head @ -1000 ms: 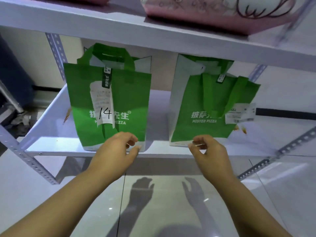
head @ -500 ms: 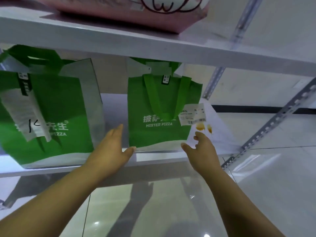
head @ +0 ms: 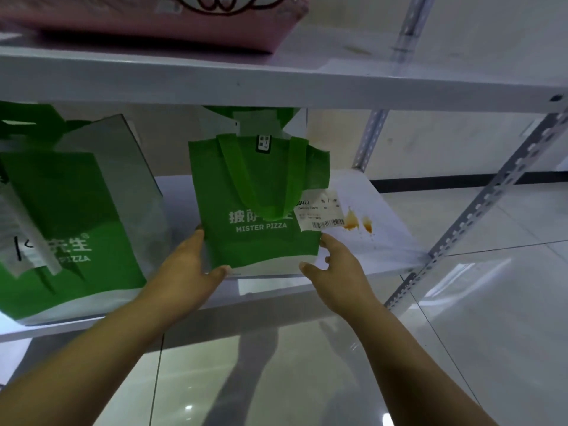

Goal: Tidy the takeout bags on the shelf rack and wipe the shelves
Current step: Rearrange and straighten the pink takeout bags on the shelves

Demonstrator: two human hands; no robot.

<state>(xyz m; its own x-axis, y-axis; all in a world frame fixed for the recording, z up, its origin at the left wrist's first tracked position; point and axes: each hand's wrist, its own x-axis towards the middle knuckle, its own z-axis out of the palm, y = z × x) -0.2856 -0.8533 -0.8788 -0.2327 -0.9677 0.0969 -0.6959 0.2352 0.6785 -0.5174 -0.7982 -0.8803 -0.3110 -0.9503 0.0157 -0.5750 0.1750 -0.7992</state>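
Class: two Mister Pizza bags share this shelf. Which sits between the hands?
The bag with the barcode label; left hand and right hand flank its base. The other bag bears a handwritten slip.

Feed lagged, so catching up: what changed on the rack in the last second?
The left hand left the numbered bag and moved right; now both hands flank the barcode-tagged bag, left fingers against its left side, right hand touching its right edge. The view swung right too. Both bags and the orange stains on the shelf look unmoved.
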